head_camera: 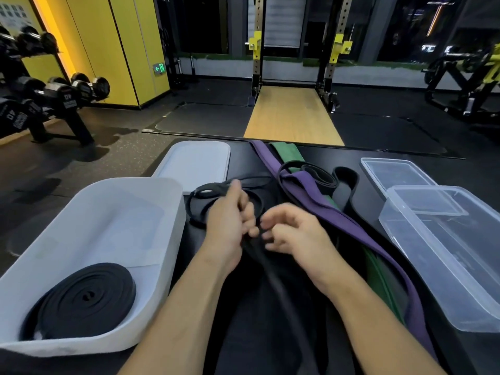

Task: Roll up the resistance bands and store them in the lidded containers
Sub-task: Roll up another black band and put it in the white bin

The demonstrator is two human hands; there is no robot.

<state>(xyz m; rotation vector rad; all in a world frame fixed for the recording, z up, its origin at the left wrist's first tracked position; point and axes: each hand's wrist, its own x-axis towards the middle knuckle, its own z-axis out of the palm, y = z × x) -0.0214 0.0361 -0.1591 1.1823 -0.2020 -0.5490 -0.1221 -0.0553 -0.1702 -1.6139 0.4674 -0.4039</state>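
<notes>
Fingers (248,211) of the left hand (230,215) are curled round the thin black band (205,191), said the first; that much reads, though the frame is smeared just there.

And the right hand (295,234)? asked the second.

Its fingertips (266,235) bend in toward the same strand, just beside the left knuckles; whether they pinch it or only touch it, I cannot tell.

Where does the band lie?

One run drops from the hands toward the person's lap; the rest sprawls in loose loops on the black table (240,161) beyond the left hand, between the white lid (194,163) and the purple band (332,212).

Which step, then?

The start of a roll, I judge; one rolled black band (84,296) already sits in the white container (165,239) on the left, so this would be the second. The purple band, the green band (288,152) and the wide black band (347,180) lie tangled to the right, purple over green; the clear container (433,280) stands uncovered at the far right, its clear lid (397,174) just behind it.

And the next move?

Find the free end and fold it tight; turn it over itself while the other hand feeds the strand flat; the loops look ready to twist, so keeping tension matters; then the coil goes beside the first.
</notes>
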